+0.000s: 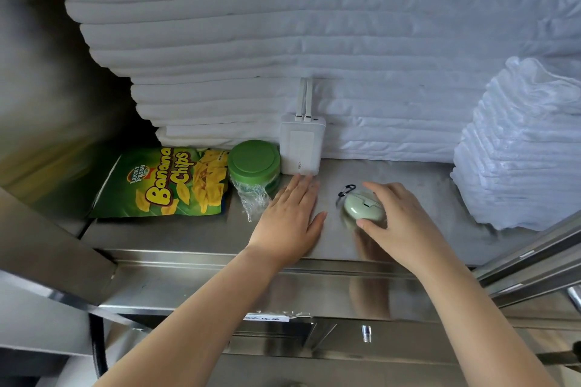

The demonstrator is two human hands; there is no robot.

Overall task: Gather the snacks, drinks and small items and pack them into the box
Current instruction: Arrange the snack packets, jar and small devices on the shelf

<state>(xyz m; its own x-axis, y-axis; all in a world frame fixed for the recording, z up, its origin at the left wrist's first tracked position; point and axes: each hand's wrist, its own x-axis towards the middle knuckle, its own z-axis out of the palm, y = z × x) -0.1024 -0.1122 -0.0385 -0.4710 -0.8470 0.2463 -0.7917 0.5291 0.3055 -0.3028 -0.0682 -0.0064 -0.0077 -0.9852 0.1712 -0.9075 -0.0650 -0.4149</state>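
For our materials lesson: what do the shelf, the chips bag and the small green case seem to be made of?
Shelf: likely stainless steel, brushed and shiny; it mirrors the arms.
Chips bag: probably glossy printed plastic film; it has a slight sheen and crisp print.
Green case, gripped by the right hand: smooth matte plastic or silicone, cannot tell which; it has a soft, even sheen.

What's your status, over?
Left hand flat by power bank. Right hand grips green earbud case. Banana chips bag, green-lidded tub untouched. No box in view.
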